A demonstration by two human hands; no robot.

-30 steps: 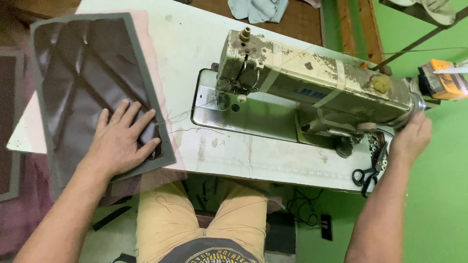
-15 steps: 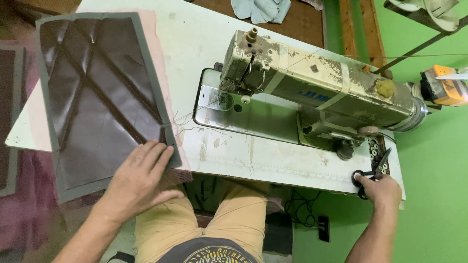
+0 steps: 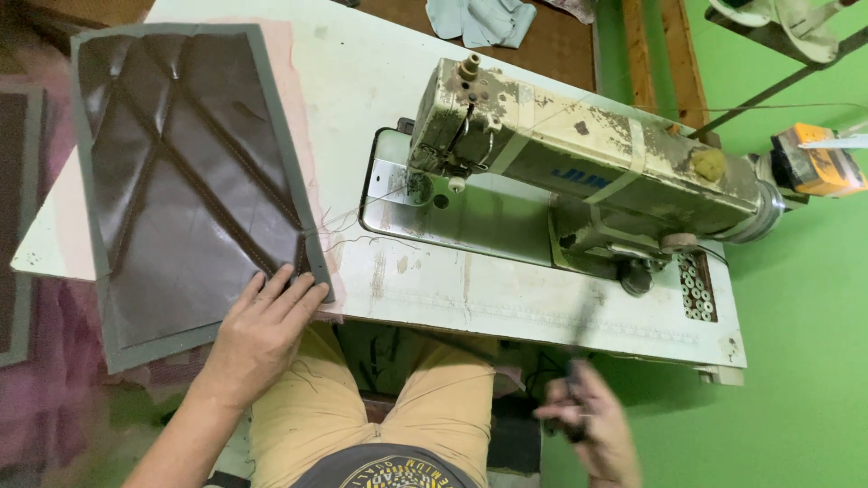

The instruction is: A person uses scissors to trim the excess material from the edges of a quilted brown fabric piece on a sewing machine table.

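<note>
Panel: my quilted panel point(image 3: 194, 181) lies flat at the left end of the bench point(image 3: 380, 72), its near corner hanging past the front edge.
Stitching done: diagonal seams already cross the dark face in a diamond pattern, so I judge the quilting lines sewn.
Left to do: loose thread tails trail from the panel's right edge toward the sewing machine point(image 3: 579, 172); I judge they want trimming.
Left hand: my left hand point(image 3: 262, 330) lies open, fingers spread, palm pressing the panel's near right corner.
Right hand: my right hand point(image 3: 588, 429) is blurred, below the bench front, closed around something dark with a thin part sticking up; I cannot tell what it is.
Panel material: smooth, slightly glossy dark brown face, puffed between seams, with a flat grey foam-like border.
Underlay: a pale pink sheet point(image 3: 303, 136) shows past the panel's right side.
Machine: cream metal body, paint chipped and stained, on a steel bed plate.
Bench surface: white, scuffed and marked.
</note>
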